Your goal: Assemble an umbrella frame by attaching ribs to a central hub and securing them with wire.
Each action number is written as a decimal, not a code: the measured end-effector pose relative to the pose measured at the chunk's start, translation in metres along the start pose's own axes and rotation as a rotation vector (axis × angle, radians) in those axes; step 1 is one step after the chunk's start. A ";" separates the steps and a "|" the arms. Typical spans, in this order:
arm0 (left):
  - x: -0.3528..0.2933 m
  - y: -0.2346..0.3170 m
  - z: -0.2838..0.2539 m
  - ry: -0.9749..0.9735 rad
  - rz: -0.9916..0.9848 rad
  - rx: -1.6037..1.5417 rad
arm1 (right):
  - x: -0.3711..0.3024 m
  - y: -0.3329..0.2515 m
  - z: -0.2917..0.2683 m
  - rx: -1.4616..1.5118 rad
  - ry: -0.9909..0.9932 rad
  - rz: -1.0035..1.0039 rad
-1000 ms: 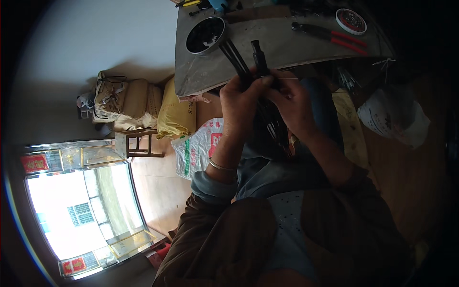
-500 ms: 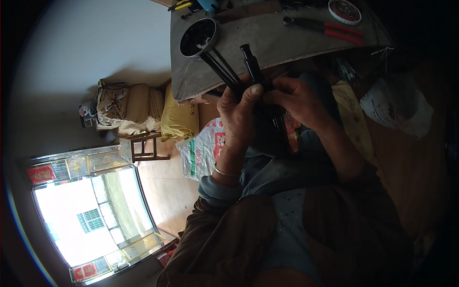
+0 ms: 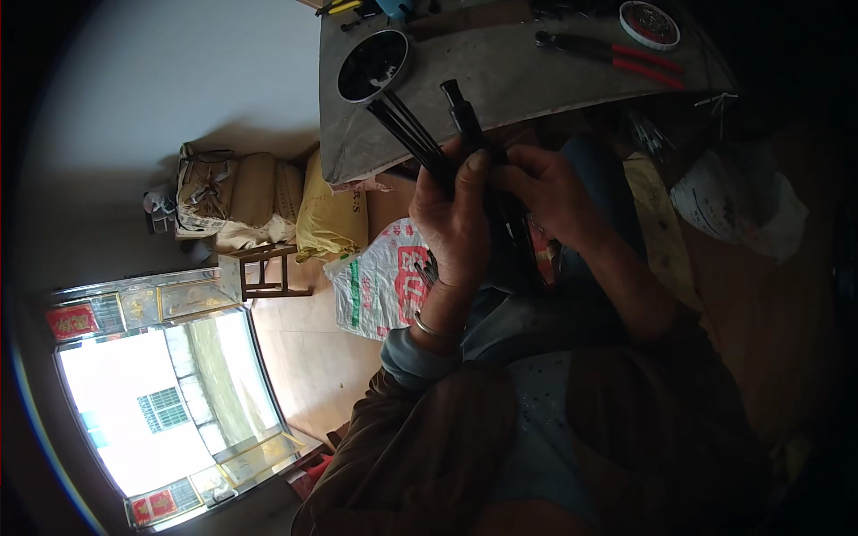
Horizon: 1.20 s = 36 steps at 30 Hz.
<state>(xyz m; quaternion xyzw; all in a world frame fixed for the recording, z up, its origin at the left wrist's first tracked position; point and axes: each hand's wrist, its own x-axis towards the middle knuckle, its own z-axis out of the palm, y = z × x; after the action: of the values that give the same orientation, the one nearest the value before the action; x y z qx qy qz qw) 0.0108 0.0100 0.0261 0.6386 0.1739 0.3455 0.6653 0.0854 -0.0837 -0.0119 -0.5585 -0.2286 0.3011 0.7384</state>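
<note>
In front of me, just off the table's near edge, I hold what looks like a black umbrella frame. Its thick stepped end points up and away. My left hand is wrapped round it, thumb pressed against the shaft; several thin dark rods fan out from that grip toward the far left. Fingertips of my right hand pinch the frame just right of the left thumb. What lies between those fingertips is hidden. Below the hands, more dark rods run down toward my lap, mostly in shadow.
On the grey table sit a round bowl of small black parts, red-handled pliers and a white dish of small metal bits. Left are a yellow sack, a wooden stool and a printed bag; right, a white plastic bag.
The rods in my left hand have swung a little left, and that wrist has shifted right. The thick end has tipped slightly left. Both hands keep their hold.
</note>
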 end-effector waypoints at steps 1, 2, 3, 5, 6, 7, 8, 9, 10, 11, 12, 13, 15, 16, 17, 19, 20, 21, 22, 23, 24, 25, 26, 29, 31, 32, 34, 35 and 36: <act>0.000 -0.001 -0.001 0.003 0.000 0.000 | 0.000 -0.004 0.000 0.006 -0.013 0.029; 0.001 -0.001 -0.002 -0.014 0.000 0.004 | 0.000 -0.007 0.000 0.011 -0.025 0.059; 0.002 0.000 -0.003 -0.031 0.002 0.005 | 0.001 -0.008 -0.001 0.008 -0.029 0.059; 0.001 -0.001 -0.005 -0.038 -0.014 0.000 | 0.002 -0.009 -0.003 0.049 -0.062 0.099; 0.002 -0.001 -0.007 -0.048 -0.029 -0.003 | 0.002 -0.009 -0.003 0.045 -0.068 0.100; 0.002 0.000 -0.008 -0.041 -0.027 -0.005 | 0.001 -0.009 -0.002 0.058 -0.081 0.104; 0.003 0.001 -0.009 -0.058 -0.024 0.005 | 0.000 -0.009 -0.002 0.070 -0.094 0.109; 0.003 0.002 -0.011 -0.076 -0.022 0.016 | 0.001 -0.007 -0.004 0.068 -0.098 0.111; 0.003 0.002 -0.012 -0.070 -0.022 0.015 | 0.002 -0.004 -0.006 0.090 -0.100 0.128; 0.003 0.001 -0.014 -0.099 -0.034 -0.001 | 0.003 -0.002 -0.007 0.112 -0.101 0.145; 0.003 0.001 -0.016 -0.129 -0.045 -0.016 | 0.003 -0.002 -0.007 0.109 -0.105 0.148; 0.003 0.001 -0.017 -0.124 -0.045 -0.017 | 0.003 -0.002 -0.006 0.133 -0.103 0.155; 0.004 0.001 -0.018 -0.142 -0.025 0.021 | 0.002 -0.003 -0.004 0.153 -0.103 0.164; 0.004 0.001 -0.018 -0.139 -0.024 0.019 | 0.001 -0.005 -0.003 0.164 -0.096 0.154; 0.004 0.000 -0.017 -0.137 -0.010 0.014 | 0.001 -0.006 -0.002 0.175 -0.089 0.144; 0.004 -0.002 -0.017 -0.134 0.004 0.007 | 0.000 -0.006 0.000 0.152 -0.072 0.127; 0.004 -0.003 -0.016 -0.117 -0.006 0.020 | 0.000 -0.006 0.001 0.131 -0.054 0.110; 0.004 -0.003 -0.017 -0.096 -0.015 0.036 | -0.001 -0.005 0.002 0.129 -0.059 0.110; 0.004 -0.003 -0.016 -0.091 -0.013 0.035 | -0.002 -0.004 0.002 0.046 -0.029 0.061; 0.004 -0.002 -0.016 -0.089 -0.014 0.035 | -0.004 -0.004 0.002 -0.037 0.001 0.012; 0.004 -0.002 -0.014 -0.089 -0.017 0.033 | -0.006 -0.004 0.004 -0.041 -0.002 0.013; 0.004 -0.003 -0.013 -0.085 -0.016 0.030 | -0.008 -0.004 0.007 -0.074 0.048 -0.027; 0.004 -0.004 -0.011 -0.084 -0.003 0.035 | -0.010 -0.004 0.008 -0.107 0.097 -0.067; 0.003 -0.004 -0.010 -0.081 0.002 0.029 | -0.010 -0.003 0.008 -0.131 0.080 -0.094; 0.003 -0.003 -0.009 -0.080 -0.007 0.016 | -0.010 -0.009 0.008 -0.125 0.071 -0.082; 0.004 -0.003 -0.009 -0.074 0.016 0.069 | -0.009 -0.012 0.008 -0.115 0.066 -0.071; 0.004 -0.004 -0.009 -0.066 0.038 0.121 | -0.008 -0.010 0.010 -0.077 0.061 -0.049; 0.003 -0.006 -0.008 -0.051 0.033 0.067 | -0.007 -0.009 0.010 -0.036 0.060 -0.028; 0.003 -0.007 -0.008 -0.038 0.025 0.014 | -0.007 -0.007 0.009 -0.038 0.059 -0.026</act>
<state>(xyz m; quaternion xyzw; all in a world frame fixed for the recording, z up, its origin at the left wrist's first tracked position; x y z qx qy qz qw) 0.0092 0.0179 0.0186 0.6518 0.1554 0.3404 0.6596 0.0763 -0.0838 -0.0028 -0.5782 -0.2197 0.2704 0.7378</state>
